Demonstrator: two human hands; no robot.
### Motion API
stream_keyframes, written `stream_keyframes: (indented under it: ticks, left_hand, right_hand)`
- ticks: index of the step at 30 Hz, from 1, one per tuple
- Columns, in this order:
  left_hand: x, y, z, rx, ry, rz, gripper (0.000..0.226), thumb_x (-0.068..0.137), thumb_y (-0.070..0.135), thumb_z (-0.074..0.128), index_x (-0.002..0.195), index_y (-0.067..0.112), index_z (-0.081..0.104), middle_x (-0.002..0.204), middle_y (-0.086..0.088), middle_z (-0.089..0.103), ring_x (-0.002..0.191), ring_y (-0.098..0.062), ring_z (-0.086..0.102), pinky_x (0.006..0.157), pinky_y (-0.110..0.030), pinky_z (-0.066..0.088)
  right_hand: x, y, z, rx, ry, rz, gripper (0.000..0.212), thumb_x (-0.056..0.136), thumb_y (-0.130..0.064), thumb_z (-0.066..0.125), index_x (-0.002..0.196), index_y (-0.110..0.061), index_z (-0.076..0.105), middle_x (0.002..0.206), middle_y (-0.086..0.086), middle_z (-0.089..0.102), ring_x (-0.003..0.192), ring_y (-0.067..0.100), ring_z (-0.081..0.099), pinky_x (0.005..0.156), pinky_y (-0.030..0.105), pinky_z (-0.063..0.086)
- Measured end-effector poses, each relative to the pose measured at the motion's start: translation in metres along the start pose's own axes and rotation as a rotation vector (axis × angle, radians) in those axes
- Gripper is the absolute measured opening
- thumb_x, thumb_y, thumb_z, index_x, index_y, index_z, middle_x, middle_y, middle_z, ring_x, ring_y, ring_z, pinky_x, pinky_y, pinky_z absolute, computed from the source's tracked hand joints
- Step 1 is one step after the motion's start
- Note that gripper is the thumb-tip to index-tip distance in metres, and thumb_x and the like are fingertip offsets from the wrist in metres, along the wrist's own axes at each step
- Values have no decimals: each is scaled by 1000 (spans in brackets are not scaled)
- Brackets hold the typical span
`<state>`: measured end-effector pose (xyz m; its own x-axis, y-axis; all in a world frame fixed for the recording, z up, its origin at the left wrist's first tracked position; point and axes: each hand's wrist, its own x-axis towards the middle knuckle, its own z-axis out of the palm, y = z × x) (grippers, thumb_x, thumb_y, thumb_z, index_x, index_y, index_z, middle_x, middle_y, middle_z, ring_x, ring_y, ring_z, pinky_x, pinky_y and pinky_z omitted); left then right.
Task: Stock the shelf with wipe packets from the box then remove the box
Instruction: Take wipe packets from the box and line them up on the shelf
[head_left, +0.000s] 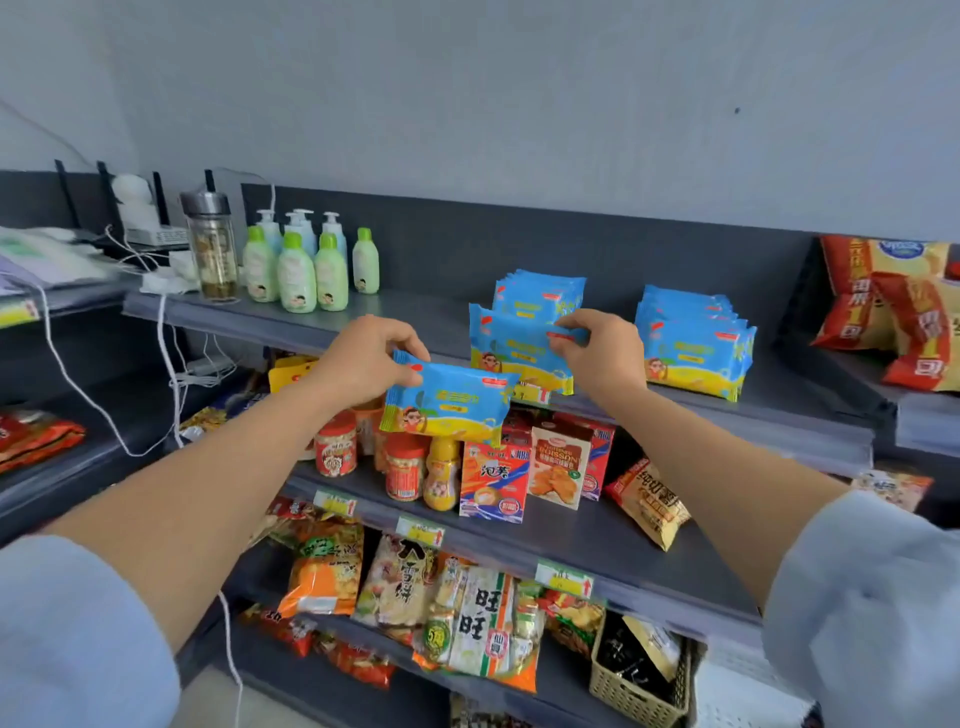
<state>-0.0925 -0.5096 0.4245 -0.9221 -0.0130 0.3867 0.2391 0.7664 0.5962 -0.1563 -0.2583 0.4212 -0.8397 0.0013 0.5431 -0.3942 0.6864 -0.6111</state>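
My left hand (363, 358) pinches the top edge of a blue-and-yellow wipe packet (447, 402), held in the air just in front of the top shelf (395, 322). My right hand (600, 353) pinches the upper right corner of another wipe packet (514, 348) that stands at the front of a row on that shelf. More wipe packets (540, 291) stand behind it. A second row of wipe packets (693, 348) stands to the right. No box is in view.
Green lotion bottles (306, 265) and a glass flask (212, 244) stand at the top shelf's left end. Jars, snack boxes and bags (498, 480) fill the shelves below. Red-yellow snack bags (893, 306) sit on the right-hand shelf. White cables (166, 364) hang at left.
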Motion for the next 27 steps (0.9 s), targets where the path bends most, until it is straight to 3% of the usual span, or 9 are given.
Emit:
stream_keyframes:
  ticks: [3, 6, 11, 16, 20, 27]
  left_hand:
    - [31, 0, 4, -60, 11, 26, 17, 74, 1, 78, 83, 12, 71, 78, 10, 64, 69, -6, 57, 70, -32, 50]
    - [62, 2, 10, -85, 9, 52, 18, 74, 0, 77, 80, 14, 69, 72, 12, 62, 66, -6, 56, 61, -20, 45]
    - [109, 4, 16, -139, 17, 52, 23, 74, 1, 78, 76, 21, 67, 78, 11, 65, 85, -15, 64, 79, -34, 54]
    - [145, -3, 26, -200, -19, 32, 25, 74, 0, 78, 73, 23, 67, 77, 8, 67, 89, -25, 68, 83, -45, 56]
    - [167, -12, 34, -246, -74, 32, 23, 74, -2, 77, 74, 19, 68, 77, 5, 68, 85, -21, 68, 81, -46, 57]
    - [200, -20, 48, -226, -149, 82, 24, 75, -1, 76, 75, 21, 67, 84, 3, 69, 91, -26, 68, 82, -44, 56]
  right_hand:
    - [31, 4, 6, 15, -2, -1, 27, 87, -23, 69, 114, -17, 68, 117, 2, 66, 103, 18, 60, 82, 24, 45]
    - [60, 10, 12, 5, 7, 2, 26, 87, -23, 70, 113, -18, 69, 115, 1, 66, 90, 13, 58, 72, 19, 39]
    - [98, 23, 24, -25, -22, 8, 28, 88, -23, 68, 115, -16, 68, 117, 3, 66, 90, 16, 59, 74, 21, 40]
    - [125, 37, 37, -83, -64, 42, 30, 88, -17, 67, 118, -15, 67, 122, 3, 62, 94, 17, 58, 75, 21, 39]
    - [141, 47, 49, -142, -99, 73, 30, 88, -15, 66, 118, -14, 67, 124, 4, 62, 105, 22, 59, 82, 26, 44]
    - [164, 60, 61, -198, -134, 133, 30, 89, -4, 58, 117, -15, 63, 121, 8, 59, 91, 22, 58, 72, 27, 46]
